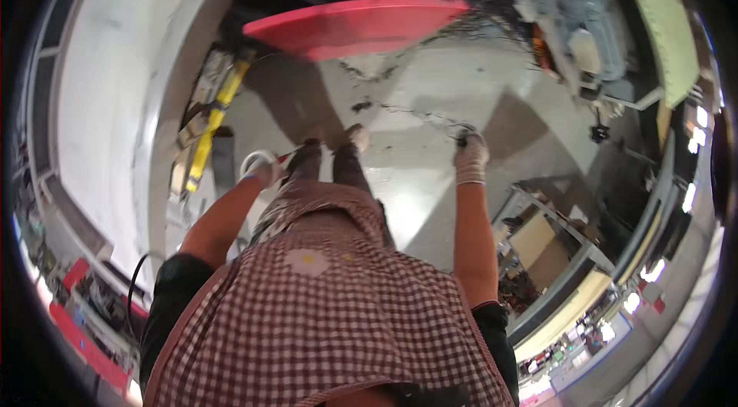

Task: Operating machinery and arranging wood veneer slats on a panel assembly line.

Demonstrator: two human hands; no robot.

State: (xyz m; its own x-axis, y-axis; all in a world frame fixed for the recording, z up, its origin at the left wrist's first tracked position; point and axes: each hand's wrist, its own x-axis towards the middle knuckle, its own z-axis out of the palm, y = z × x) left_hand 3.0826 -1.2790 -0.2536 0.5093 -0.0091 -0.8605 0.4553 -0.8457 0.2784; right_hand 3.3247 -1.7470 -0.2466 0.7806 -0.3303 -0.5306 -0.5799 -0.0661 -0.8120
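My left hand [267,173], in a pale glove, is closed at the left of my legs. It holds a white ring-shaped thing [256,157] that resembles a roll of tape. A small red piece [284,157] sticks out beside those fingers. Out to the right, my gloved right hand [473,155] is closed around the dark end of a thin, dark strand [430,116]. The strand trails leftward over the pale floor toward a dark clump [361,106]. Whether it is wire or string is too blurred to tell.
A large red board-like thing [354,26] stretches across ahead. To the left, a yellow bar [211,126] leans near a white panel [108,99]. A metal-framed shelf with cardboard [542,242] stands at the right. Grey equipment [596,30] fills the far right.
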